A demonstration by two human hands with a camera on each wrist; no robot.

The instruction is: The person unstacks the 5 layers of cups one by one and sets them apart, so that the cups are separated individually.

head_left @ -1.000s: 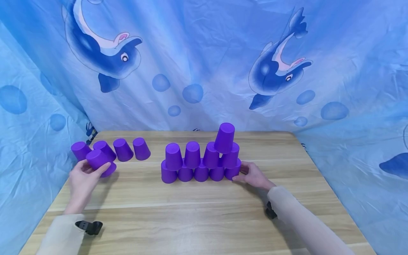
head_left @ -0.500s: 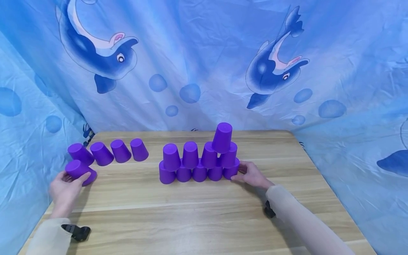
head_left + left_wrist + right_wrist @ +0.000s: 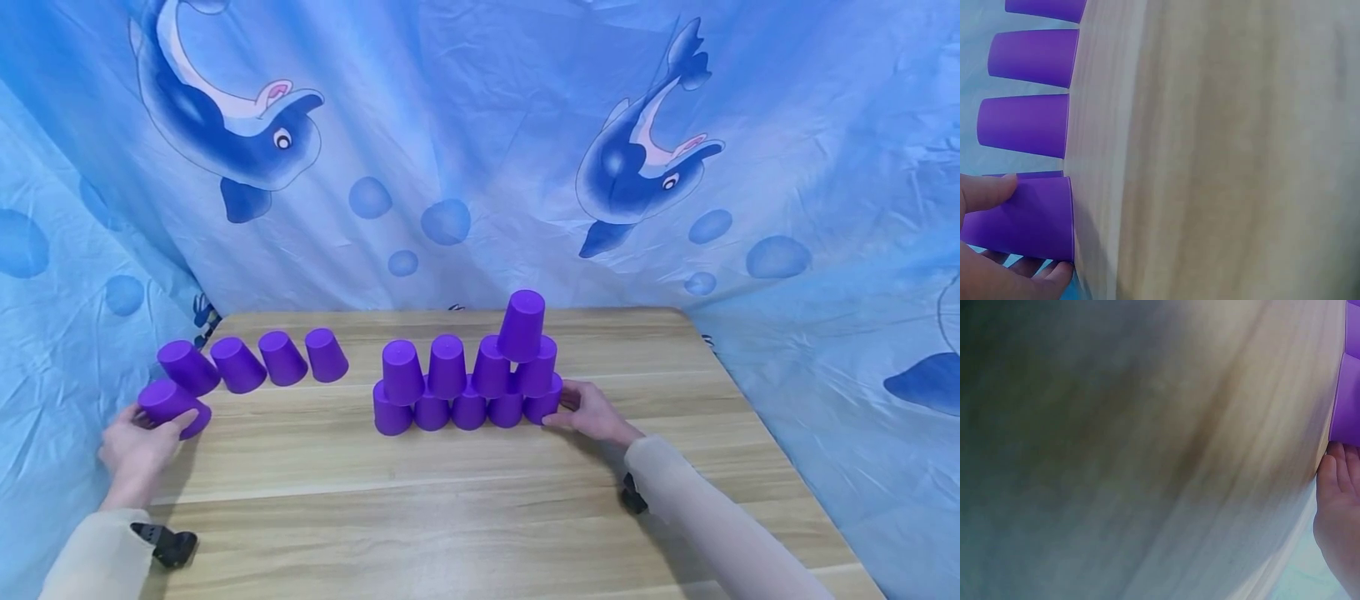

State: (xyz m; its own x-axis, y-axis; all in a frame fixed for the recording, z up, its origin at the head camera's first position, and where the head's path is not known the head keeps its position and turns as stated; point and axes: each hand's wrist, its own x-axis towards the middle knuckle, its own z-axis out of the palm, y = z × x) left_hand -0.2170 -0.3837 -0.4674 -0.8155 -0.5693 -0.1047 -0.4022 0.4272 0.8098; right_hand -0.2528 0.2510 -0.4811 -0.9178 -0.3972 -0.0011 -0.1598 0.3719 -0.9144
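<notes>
My left hand [image 3: 138,450] grips a purple cup [image 3: 167,402] at the table's left side, thumb on its near face and fingers around the far side in the left wrist view. That cup is mouth down, close to the tabletop; whether it touches is unclear. Just behind it stands a row of several upturned purple cups [image 3: 283,358]. At mid-table is a stack of matching cups: a bottom row [image 3: 468,408], a second row [image 3: 447,367], and a single cup [image 3: 522,325] on top at the right. My right hand [image 3: 596,412] touches the rightmost bottom cup [image 3: 542,407] with extended fingers.
The wooden table [image 3: 450,517] carries everything. Blue curtains [image 3: 465,125] printed with dolphins hang behind it and along both sides. A black strap device [image 3: 167,546] sits at the left wrist, another dark one [image 3: 633,493] at the right.
My left hand has carried its cup leftward, away from in front of the row, to the row's left end. The right hand and the stack stay in place; the head view shifted slightly.
</notes>
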